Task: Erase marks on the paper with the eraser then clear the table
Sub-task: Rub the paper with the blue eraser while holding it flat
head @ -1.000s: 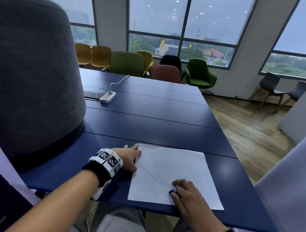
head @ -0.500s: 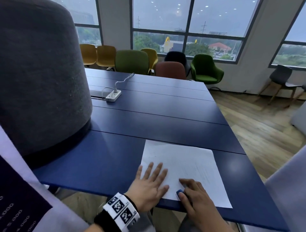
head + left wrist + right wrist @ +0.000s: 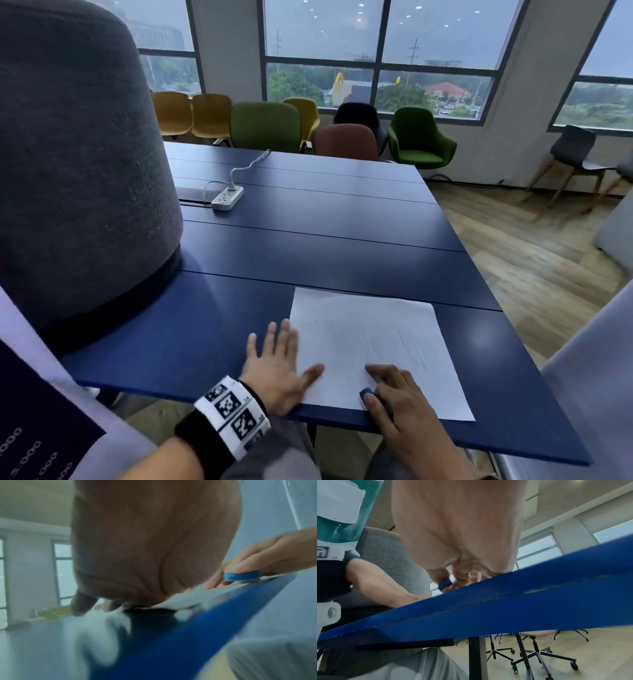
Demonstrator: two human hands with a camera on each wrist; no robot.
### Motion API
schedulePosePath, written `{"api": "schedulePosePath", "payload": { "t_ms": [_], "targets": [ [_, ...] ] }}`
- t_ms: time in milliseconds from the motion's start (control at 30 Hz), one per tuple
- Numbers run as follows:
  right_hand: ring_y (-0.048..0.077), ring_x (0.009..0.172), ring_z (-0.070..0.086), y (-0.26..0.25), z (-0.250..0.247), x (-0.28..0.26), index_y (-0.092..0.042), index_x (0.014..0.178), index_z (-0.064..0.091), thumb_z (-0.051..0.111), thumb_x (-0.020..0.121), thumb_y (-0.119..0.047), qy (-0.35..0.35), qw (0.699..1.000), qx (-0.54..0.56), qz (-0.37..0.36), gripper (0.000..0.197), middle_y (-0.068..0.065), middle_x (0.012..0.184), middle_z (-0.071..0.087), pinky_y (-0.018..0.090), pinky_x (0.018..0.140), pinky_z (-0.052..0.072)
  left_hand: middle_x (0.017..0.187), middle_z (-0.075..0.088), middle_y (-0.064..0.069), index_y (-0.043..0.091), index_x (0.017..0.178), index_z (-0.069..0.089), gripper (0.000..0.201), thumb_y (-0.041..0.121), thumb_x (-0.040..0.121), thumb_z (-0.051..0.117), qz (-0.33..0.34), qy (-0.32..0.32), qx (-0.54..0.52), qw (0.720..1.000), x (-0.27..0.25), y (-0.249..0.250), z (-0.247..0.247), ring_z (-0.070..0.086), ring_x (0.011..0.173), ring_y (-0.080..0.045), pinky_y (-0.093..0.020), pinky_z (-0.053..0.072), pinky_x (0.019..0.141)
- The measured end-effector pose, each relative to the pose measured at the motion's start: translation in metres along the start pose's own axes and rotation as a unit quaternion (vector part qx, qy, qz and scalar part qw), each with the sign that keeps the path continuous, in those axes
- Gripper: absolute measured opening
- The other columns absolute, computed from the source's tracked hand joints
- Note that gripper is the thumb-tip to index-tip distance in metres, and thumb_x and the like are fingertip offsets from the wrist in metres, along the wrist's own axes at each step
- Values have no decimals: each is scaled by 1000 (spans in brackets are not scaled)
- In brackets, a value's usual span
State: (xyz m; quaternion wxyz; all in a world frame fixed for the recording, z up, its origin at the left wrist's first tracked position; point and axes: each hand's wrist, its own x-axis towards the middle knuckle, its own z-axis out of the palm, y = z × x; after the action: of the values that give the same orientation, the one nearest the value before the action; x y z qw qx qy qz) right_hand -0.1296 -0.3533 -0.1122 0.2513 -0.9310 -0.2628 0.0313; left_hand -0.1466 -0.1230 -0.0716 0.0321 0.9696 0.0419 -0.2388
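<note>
A white sheet of paper (image 3: 373, 346) lies on the blue table (image 3: 308, 240) near its front edge, with faint pencil lines across it. My left hand (image 3: 279, 363) lies flat with fingers spread at the sheet's left edge, thumb on the paper. My right hand (image 3: 394, 394) pinches a small blue eraser (image 3: 366, 394) against the paper's near edge. The eraser (image 3: 241, 576) shows under the right fingers in the left wrist view, and as a blue band (image 3: 444, 583) in the right wrist view. The left palm (image 3: 145, 547) fills much of its own blurred view.
A big grey felt-covered rounded form (image 3: 75, 164) rises at the left. A white power strip (image 3: 227, 198) with cable lies mid-table. Coloured chairs (image 3: 265, 126) line the far side under windows. Wooden floor (image 3: 534, 246) lies to the right. Office chair bases (image 3: 539, 655) stand beneath the table.
My left hand came back from the sheet's upper left corner to the near edge, then slid left until only its thumb lay on the paper. The right hand kept the eraser at the near edge.
</note>
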Motion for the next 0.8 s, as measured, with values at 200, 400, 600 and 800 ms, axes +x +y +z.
{"api": "schedulePosePath", "payload": {
  "t_ms": [200,400,600,800],
  "targets": [
    [-13,114,24,0,-2,2,-28,80,50,-18,59,-88,1,1000,-3,-1,93,-34,128,25,11,94,26,156,-33,-6,14,152,-20,84,68,95,9,37,62,43,996,36,-1,-36,-28,146,-24,-51,-11,119],
    [-7,110,34,5,5,2,-24,74,58,5,77,-84,53,998,33,-26,80,-18,131,50,24,89,36,160,-27,-1,21,156,-14,73,61,100,12,201,13,100,974,51,45,-25,-23,148,-20,-49,-10,120],
    [-6,115,30,-3,-4,2,-17,94,64,-1,70,-84,0,1000,-21,-8,97,-24,135,37,15,92,29,158,-31,-2,14,152,-21,86,70,95,10,38,9,20,999,49,11,-22,-24,147,-19,-53,-14,118],
    [-4,113,30,-4,-5,2,-19,93,64,-11,63,-89,-5,1000,-15,2,107,-28,128,32,20,97,34,151,-39,1,20,152,-22,80,67,96,10,92,11,24,995,39,19,-25,-30,145,-23,-52,-14,118]
  ]
}}
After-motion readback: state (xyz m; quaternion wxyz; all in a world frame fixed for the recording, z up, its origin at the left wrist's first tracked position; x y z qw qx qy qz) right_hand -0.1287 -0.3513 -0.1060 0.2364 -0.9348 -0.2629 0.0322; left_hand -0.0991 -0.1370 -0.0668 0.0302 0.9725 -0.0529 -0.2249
